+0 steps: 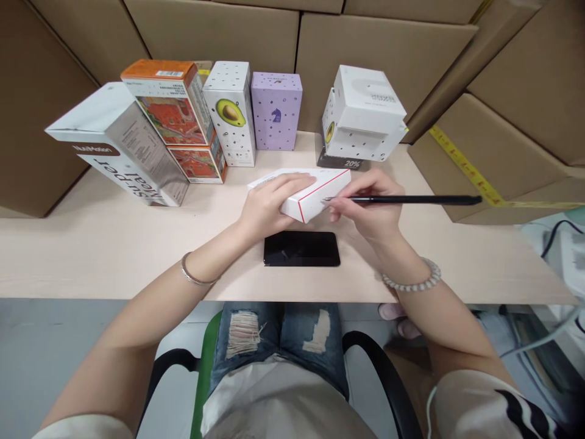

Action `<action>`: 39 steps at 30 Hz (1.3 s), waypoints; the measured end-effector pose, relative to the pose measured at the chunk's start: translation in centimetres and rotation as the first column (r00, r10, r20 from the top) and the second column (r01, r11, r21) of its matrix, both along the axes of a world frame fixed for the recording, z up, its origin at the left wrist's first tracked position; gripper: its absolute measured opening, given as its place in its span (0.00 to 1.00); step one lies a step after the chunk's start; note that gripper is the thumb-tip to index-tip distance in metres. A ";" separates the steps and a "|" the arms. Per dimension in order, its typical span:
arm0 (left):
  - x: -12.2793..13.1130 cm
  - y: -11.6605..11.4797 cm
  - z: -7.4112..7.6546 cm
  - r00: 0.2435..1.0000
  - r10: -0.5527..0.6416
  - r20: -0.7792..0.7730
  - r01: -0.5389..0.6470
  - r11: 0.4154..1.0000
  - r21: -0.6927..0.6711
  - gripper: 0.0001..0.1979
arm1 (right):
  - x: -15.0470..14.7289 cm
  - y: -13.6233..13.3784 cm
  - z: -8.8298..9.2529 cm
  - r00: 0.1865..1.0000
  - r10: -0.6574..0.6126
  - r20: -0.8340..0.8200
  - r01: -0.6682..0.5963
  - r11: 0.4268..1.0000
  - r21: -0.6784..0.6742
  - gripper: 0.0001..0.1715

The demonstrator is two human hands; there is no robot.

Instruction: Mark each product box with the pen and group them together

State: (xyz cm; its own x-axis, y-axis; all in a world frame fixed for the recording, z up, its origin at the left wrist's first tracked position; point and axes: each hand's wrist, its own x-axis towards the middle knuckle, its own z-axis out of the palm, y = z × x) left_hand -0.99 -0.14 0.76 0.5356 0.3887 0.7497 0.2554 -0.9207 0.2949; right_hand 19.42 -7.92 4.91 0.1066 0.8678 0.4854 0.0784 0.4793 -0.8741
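Note:
A small white box with red edge lines (320, 190) is held tilted above the table by my left hand (269, 204), whose fingers wrap over its top and near side. My right hand (372, 207) is closed round a black pen (411, 199), which points left. The pen's tip is at the end face of the white box; whether it touches, I cannot tell. Below the box, a black smartphone (301, 249) lies flat on the table with its screen dark.
Along the back stand a white meal box (123, 140), stacked orange boxes (173, 116), an avocado-print box (229, 116), a purple box (276, 113) and stacked white boxes (365, 116). Large cardboard boxes (384, 52) wall the table (82, 262) behind and at the sides.

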 end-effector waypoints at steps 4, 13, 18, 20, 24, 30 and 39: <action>0.1 -0.1 -0.1 1.000 0.005 0.018 -0.005 1.000 0.006 0.21 | 0.4 0.1 -0.6 0.992 -0.074 0.098 0.076 0.997 -0.023 0.27; 0.2 -0.1 -0.2 1.000 -0.007 -0.002 0.007 0.999 -0.032 0.20 | 0.0 -0.6 -0.7 0.979 -0.084 0.188 0.095 0.994 -0.052 0.23; 0.2 0.2 -0.4 0.999 -0.019 0.042 0.018 1.000 0.018 0.19 | -0.2 -0.7 -0.3 0.979 -0.107 0.174 0.110 0.994 -0.004 0.19; 0.1 0.6 -0.5 0.998 -0.027 0.052 0.026 0.999 0.019 0.20 | -0.1 -0.6 -0.2 0.982 -0.050 0.181 0.058 0.998 -0.036 0.19; -0.3 1.8 -1.1 0.998 0.031 0.062 -0.030 0.999 -0.017 0.26 | 1.0 -0.1 0.3 0.978 -0.036 0.206 0.055 0.995 -0.087 0.19; -1.1 3.7 -2.2 0.970 0.217 0.114 -0.208 0.974 -0.090 0.25 | 3.7 2.1 -0.3 0.742 0.153 0.652 -0.010 0.976 -0.217 0.07; -0.8 4.0 -2.4 0.942 0.301 0.151 -0.289 0.952 -0.095 0.22 | 3.4 2.5 -2.2 0.438 0.150 0.887 0.165 0.956 -0.243 0.12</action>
